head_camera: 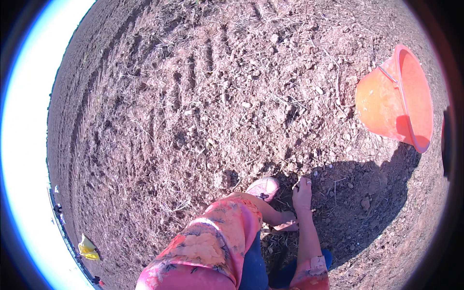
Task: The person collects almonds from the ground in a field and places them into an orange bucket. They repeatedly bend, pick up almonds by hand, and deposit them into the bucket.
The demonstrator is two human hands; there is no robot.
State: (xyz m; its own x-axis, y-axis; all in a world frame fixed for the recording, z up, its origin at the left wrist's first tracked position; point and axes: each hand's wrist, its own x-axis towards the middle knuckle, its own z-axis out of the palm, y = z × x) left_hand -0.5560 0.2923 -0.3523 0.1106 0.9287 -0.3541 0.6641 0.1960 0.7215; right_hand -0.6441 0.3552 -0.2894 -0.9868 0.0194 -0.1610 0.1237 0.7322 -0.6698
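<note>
My left hand (287, 222), at the end of a floral sleeve, reaches down to the soil beside a pink shoe (264, 188). Its fingers are partly hidden, so I cannot tell whether it holds anything. My right hand (302, 194) is just to the right and further up the picture, with its fingers bent close to the shaded, cloddy soil (348, 203). A small pale spot shows at its fingertips, too unclear to name. An orange plastic bucket (378, 99) with a wire handle lies tilted at the upper right, its mouth facing right, apart from both hands.
Rough tilled soil (174, 127) with clods, small stones and dry stalks spreads around me. A yellow and whitish sack (88, 248) lies far off at the lower left. Small, unclear figures stand near the field's edge. A dark object (446, 143) is cut off at the right rim.
</note>
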